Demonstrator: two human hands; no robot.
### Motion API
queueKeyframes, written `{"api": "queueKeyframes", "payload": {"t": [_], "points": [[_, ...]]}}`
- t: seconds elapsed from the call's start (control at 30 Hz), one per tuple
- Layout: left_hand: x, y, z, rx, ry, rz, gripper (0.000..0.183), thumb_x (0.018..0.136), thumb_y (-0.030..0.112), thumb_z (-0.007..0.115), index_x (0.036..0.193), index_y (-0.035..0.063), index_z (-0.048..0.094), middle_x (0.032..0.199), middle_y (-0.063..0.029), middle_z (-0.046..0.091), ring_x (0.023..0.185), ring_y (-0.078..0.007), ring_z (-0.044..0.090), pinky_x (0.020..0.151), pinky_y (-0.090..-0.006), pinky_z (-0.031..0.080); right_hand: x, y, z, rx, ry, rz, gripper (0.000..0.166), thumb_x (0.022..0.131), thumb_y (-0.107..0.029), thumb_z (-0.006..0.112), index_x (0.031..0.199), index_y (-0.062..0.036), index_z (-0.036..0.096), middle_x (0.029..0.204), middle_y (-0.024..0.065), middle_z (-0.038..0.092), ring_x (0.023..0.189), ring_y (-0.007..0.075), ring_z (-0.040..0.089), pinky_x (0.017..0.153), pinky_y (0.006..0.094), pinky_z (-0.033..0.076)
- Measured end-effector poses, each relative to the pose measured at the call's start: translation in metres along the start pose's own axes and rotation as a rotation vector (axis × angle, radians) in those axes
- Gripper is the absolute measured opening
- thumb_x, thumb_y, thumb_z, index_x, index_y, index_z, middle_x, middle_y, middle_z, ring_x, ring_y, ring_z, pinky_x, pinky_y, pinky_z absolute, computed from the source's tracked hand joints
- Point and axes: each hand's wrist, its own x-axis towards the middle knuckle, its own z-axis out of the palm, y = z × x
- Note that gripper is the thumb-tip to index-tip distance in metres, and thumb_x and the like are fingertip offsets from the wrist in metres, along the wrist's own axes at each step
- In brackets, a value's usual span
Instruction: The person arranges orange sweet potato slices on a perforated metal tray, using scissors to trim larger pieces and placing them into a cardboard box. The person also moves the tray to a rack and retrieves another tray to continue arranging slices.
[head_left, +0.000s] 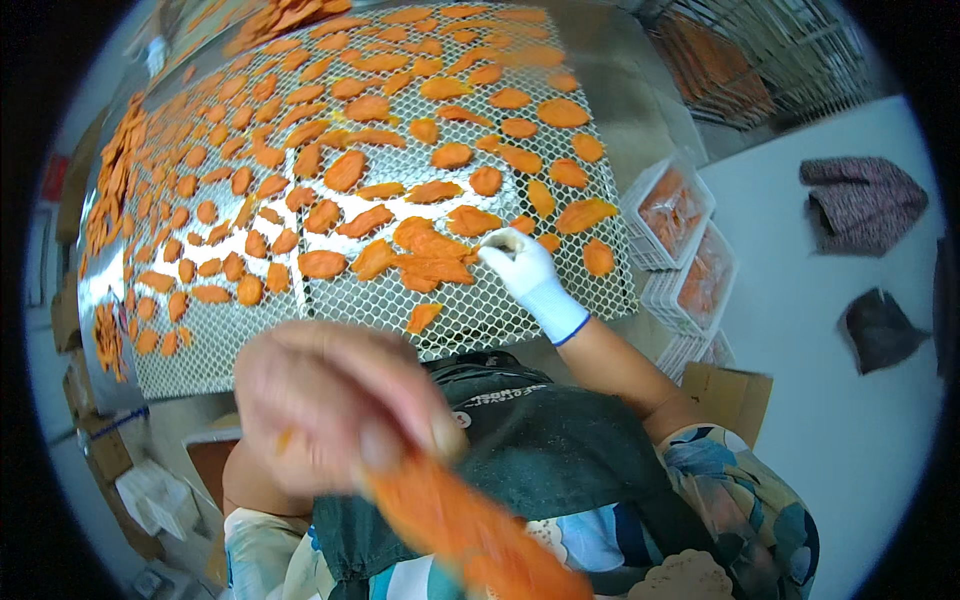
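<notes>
Close to the camera, my bare left hand pinches a long orange slice, seemingly dried fruit, between thumb and fingers; both are blurred. A white knitted glove with a blue cuff covers my right hand. Its fingertips touch the right end of a small heap of orange slices on a white mesh rack; whether they grip a slice is unclear. Many flat orange slices lie spread over the mesh, mostly apart, with a lone one near its front edge.
More slices are heaped along the metal table's left side and at the far edge. White plastic baskets with bagged orange pieces stand to the right, near a cardboard box. Stacked racks stand at the far right.
</notes>
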Motion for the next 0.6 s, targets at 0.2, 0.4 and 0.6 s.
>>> {"api": "queueKeyframes", "payload": {"t": [0.2, 0.4, 0.6], "points": [[0.024, 0.019, 0.010, -0.163, -0.552, -0.106, 0.014, 0.089, 0.013, 0.065, 0.103, 0.0118, 0.063, 0.107, -0.0192, 0.066, 0.069, -0.0208, 0.065, 0.055, -0.0278, 0.052, -0.025, -0.005, 0.000, -0.369, 0.154, 0.005, 0.016, 0.084, -0.017, 0.067, 0.093, -0.0042, 0.065, 0.089, 0.0038, 0.063, 0.080, 0.0106, 0.061, 0.073, 0.0247, 0.048], [0.014, 0.002, 0.006, -0.396, -0.772, 0.081, 0.021, 0.095, 0.010, 0.053, 0.111, -0.0016, 0.060, 0.124, -0.0334, 0.051, 0.086, -0.0339, 0.063, 0.069, -0.0407, 0.053, -0.038, 0.031, -0.061, -0.551, 0.581, -0.036, 0.023, 0.080, -0.026, 0.067, 0.098, -0.0114, 0.068, 0.099, 0.0086, 0.065, 0.088, 0.0236, 0.065, 0.081, 0.0341, 0.051], [0.014, 0.016, 0.006, -0.095, -0.628, 0.066, 0.019, 0.087, 0.012, 0.067, 0.105, 0.0104, 0.060, 0.106, -0.0238, 0.063, 0.064, -0.0218, 0.064, 0.049, -0.0283, 0.050, -0.042, 0.051, -0.139, -0.925, 0.684, 0.332, 0.045, 0.082, -0.029, 0.065, 0.126, -0.0182, 0.057, 0.122, 0.0129, 0.054, 0.115, 0.0314, 0.052, 0.097, 0.0409, 0.044]]}}
